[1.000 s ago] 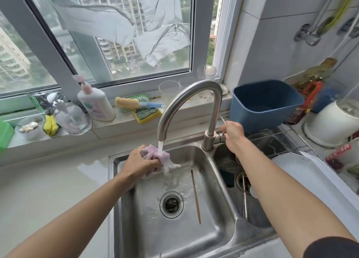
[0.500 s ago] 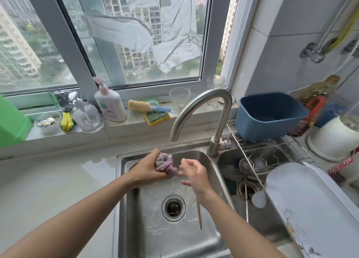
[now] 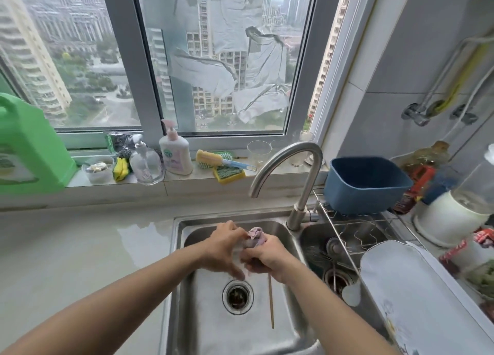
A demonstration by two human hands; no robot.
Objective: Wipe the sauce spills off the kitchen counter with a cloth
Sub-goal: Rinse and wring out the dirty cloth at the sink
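Both hands over the sink [image 3: 187,314], wringing a small purple cloth [image 3: 256,237]. L hand [image 3: 224,248] at 9 o'clock of the cloth, R hand [image 3: 267,258] at 4 o'clock; both grips closed round it, fingers curled, cloth bunched between them w/ a tuft poking out at 12. Hands touch each other below the cloth. Cloth sits above the sink basin, just past the drain [image 3: 237,296], which lies at 6 o'clock from the hands. A thin stick [image 3: 271,301] lies in the basin at 3 o'clock of the drain, top end hidden under the R hand.

Tap [image 3: 291,167] arches over the back rim of the sink, spout pointing down at 12 o'clock from the cloth; can't make out any water from it.

Table [image 3: 66,261] stretches off at 9 o'clock of the sink, pale and glossy, wet sheen near the sink's back-left corner.

Sill behind: green jug [image 3: 26,151] far left, small bowl [image 3: 97,167], clear pump bottle [image 3: 145,165], white pump bottle [image 3: 175,151], yellow brush [image 3: 211,158], yellow-green sponge [image 3: 230,173], glasses [image 3: 258,151].

At 2 o'clock of the sink: blue tub [image 3: 366,186] on a wire rack [image 3: 355,231] over a 2nd basin. White board [image 3: 417,288] leans across at 4 o'clock. White pot [image 3: 449,218] and bottles far right, blurred.
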